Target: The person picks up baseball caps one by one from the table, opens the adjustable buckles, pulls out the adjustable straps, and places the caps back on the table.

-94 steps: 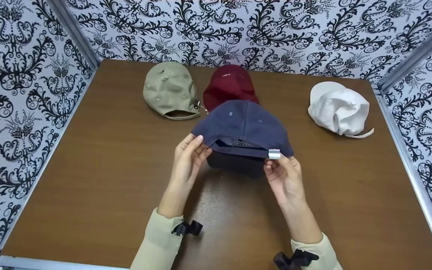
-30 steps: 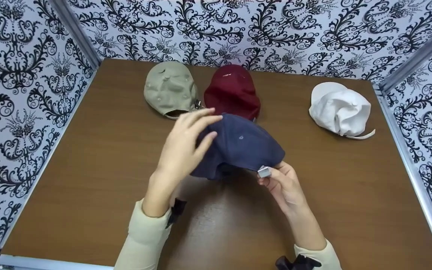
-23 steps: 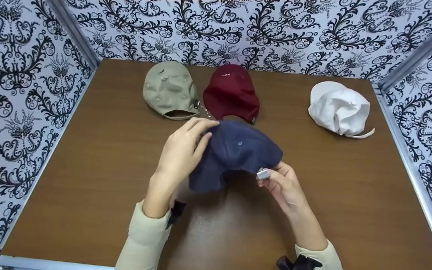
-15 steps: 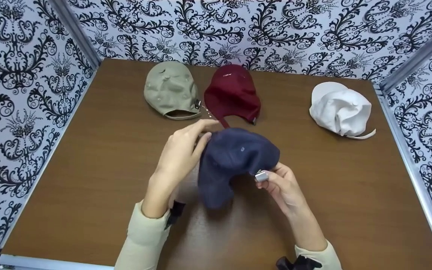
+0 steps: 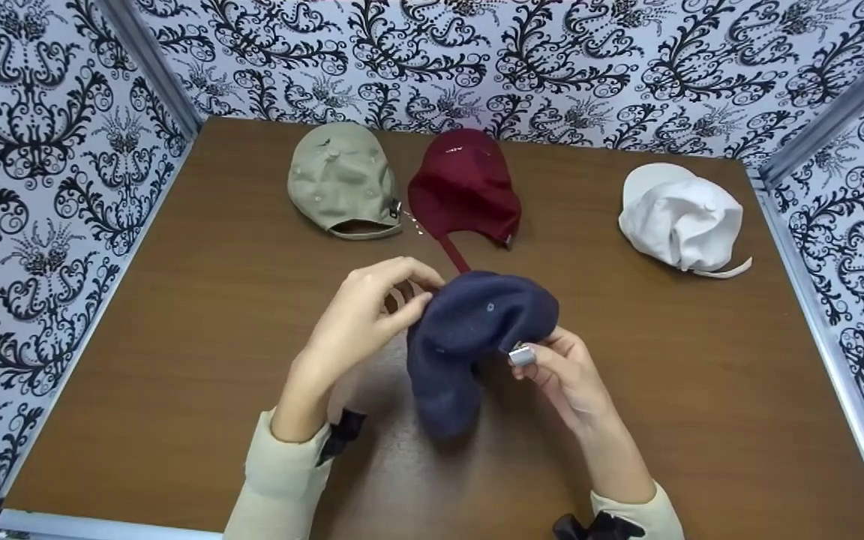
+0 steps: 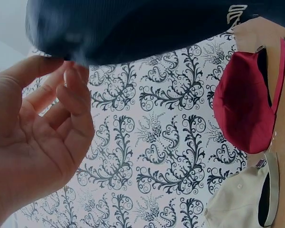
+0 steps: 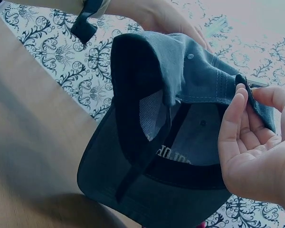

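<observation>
A navy baseball cap [image 5: 469, 330] is held above the table, crumpled, with one side hanging down. At its upper left my left hand [image 5: 364, 311] pinches the cloth between thumb and fingers; the left wrist view shows those fingertips at the edge of the dark cap [image 6: 133, 28]. My right hand [image 5: 571, 375] pinches the cap's rear corner by the silver buckle [image 5: 522, 355]. In the right wrist view the loose strap [image 7: 142, 166] hangs free across the rear opening, and lettering shows inside the cap. The left fingertips are partly hidden in the head view.
Behind the hands, a khaki cap [image 5: 342, 180] and a maroon cap [image 5: 466, 187] with its strap hanging out lie on the brown wooden table [image 5: 177, 337]. A white cap [image 5: 683, 217] lies at the right. Patterned walls [image 5: 432, 67] surround the table.
The strap ran across to the buckle earlier; now it hangs loose. The navy cap has been turned and lowered. My left hand let go, reached over, and now pinches its upper left.
</observation>
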Available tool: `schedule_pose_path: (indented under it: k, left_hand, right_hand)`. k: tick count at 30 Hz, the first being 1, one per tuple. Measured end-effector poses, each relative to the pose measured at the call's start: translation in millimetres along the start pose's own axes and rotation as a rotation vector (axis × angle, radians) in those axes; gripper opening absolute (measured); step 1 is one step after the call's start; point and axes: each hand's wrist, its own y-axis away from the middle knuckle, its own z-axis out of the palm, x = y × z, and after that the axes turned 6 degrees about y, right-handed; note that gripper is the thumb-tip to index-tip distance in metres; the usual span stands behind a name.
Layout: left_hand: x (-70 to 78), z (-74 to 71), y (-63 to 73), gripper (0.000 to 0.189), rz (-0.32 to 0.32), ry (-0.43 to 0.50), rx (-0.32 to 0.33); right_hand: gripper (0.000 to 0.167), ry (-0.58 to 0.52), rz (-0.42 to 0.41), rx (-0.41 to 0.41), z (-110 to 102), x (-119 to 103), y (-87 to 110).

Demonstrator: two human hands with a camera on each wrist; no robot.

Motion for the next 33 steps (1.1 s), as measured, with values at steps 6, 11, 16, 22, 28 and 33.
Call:
schedule_pose_path:
  k: [6, 11, 16, 22, 28, 33]
  left_hand:
    - [8.8, -14.5, 7.5, 0.011, 0.018, -0.049, 0.033]
    - [22.1, -37.3, 13.3, 0.010, 0.028, -0.232, 0.085]
    - [30.3, -62.9, 19.7, 0.010, -0.031, -0.395, 0.117]
    - [15.6, -83.6, 23.9, 0.008, -0.059, -0.567, 0.152]
    - [-21.6, -90.0, 25.7, 0.007, -0.041, -0.691, 0.185]
    - [-24.8, -95.6, 29.6, 0.007, -0.047, -0.684, 0.199]
  right_hand:
    - [0.034, 0.037, 0.019, 0.007, -1, 1, 0.8]
    - [0.030, 0.066, 0.037, -0.038, -4, 4, -1.1]
    - [0.029, 0.117, 0.021, -0.106, -7, 9, -3.6]
    - [0.028, 0.167, 0.032, -0.099, -11, 10, -3.9]
    - [0.027, 0.167, 0.044, -0.089, -12, 9, -2.9]
    - [0.022, 0.207, 0.071, -0.105, -11, 11, -4.3]
